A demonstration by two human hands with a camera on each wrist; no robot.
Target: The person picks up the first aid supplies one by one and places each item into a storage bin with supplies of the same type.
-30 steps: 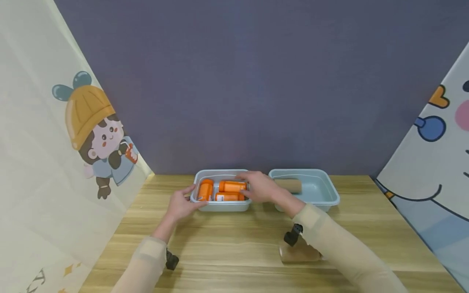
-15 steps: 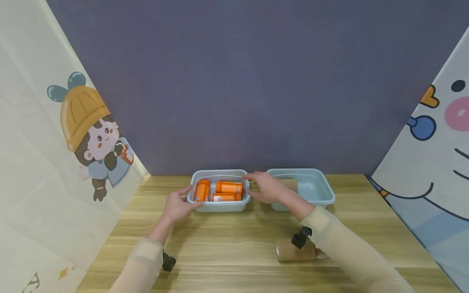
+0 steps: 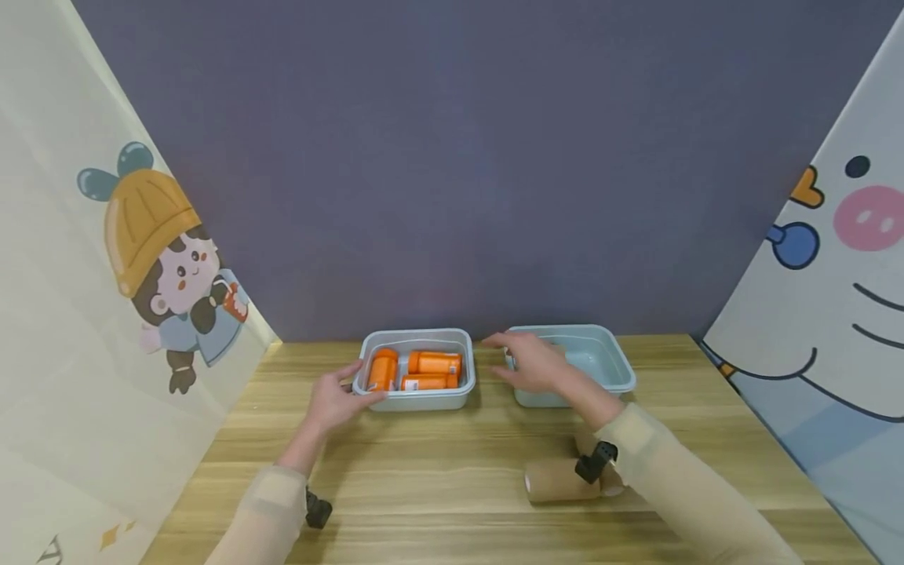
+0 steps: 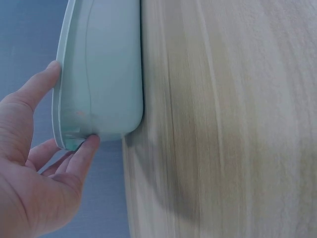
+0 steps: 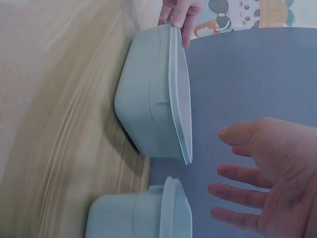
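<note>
On the left, a pale blue-green plastic container (image 3: 422, 402) holds three orange bottles (image 3: 382, 370) lying on their sides. My left hand (image 3: 335, 400) grips its left end; in the left wrist view the thumb lies against the rim and the fingers wrap the corner. My right hand (image 3: 533, 362) holds nothing. Its fingers are spread and slightly bent over the left side of a second container (image 3: 625, 386), apart from the first one. Behind that hand, a brown cylinder (image 3: 558, 349) inside the second container is mostly hidden.
Another brown cylinder (image 3: 561, 480) lies on the wooden table (image 3: 424, 486) below the right forearm, with more brown items partly hidden by the wrist camera (image 3: 596, 463). A dark wall (image 3: 452, 196) rises right behind both containers, and printed cloths stand at either side.
My right hand has let go of the left container's right end and moved right, over the second container. My left hand keeps its hold. The head view has shifted slightly.
</note>
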